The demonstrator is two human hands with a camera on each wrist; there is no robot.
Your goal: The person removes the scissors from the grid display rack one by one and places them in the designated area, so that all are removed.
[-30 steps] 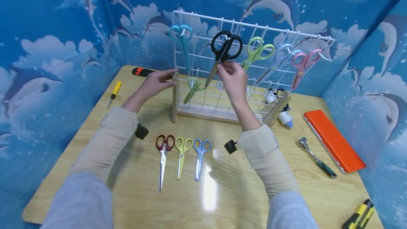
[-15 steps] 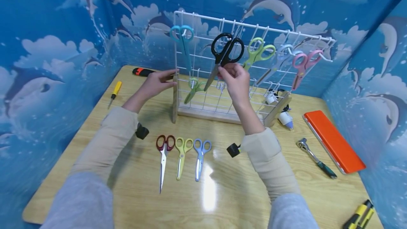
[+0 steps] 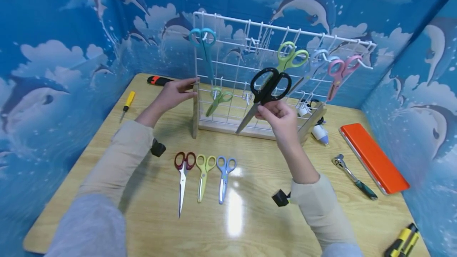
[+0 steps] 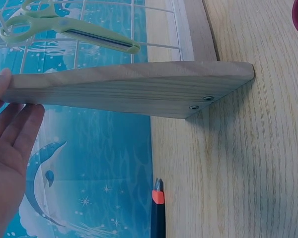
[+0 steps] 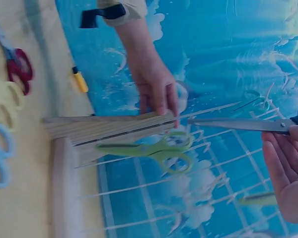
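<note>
Black-handled scissors (image 3: pixel 271 86) are in my right hand (image 3: pixel 283 120), which pinches them by the blades just below the handles, in front of the white wire rack (image 3: pixel 228 120). Their blade tips slant down to the left in the head view. My left hand (image 3: pixel 175 96) grips the rack's wooden side (image 4: pixel 124 89), thumb on one face and fingers on the other. Still on the rack hang teal scissors (image 3: pixel 203 41), green scissors (image 3: pixel 290 56), light blue scissors (image 3: pixel 321 60), pink scissors (image 3: pixel 342 70) and small green scissors (image 3: pixel 217 100). A bare hook (image 3: pixel 252 43) shows at the top middle.
Red-handled scissors (image 3: pixel 183 169), yellow scissors (image 3: pixel 203 173) and blue scissors (image 3: pixel 224 175) lie in a row on the table. Rightward are a glue gun (image 3: pixel 320 133), a ratchet (image 3: pixel 353 175), an orange case (image 3: pixel 373 158) and yellow-black cutters (image 3: pixel 403 243). A yellow screwdriver (image 3: pixel 128 102) lies left.
My right hand has brought the black scissors off their hook, down and to the right, toward me. My left hand has stayed at the rack's wooden side.
</note>
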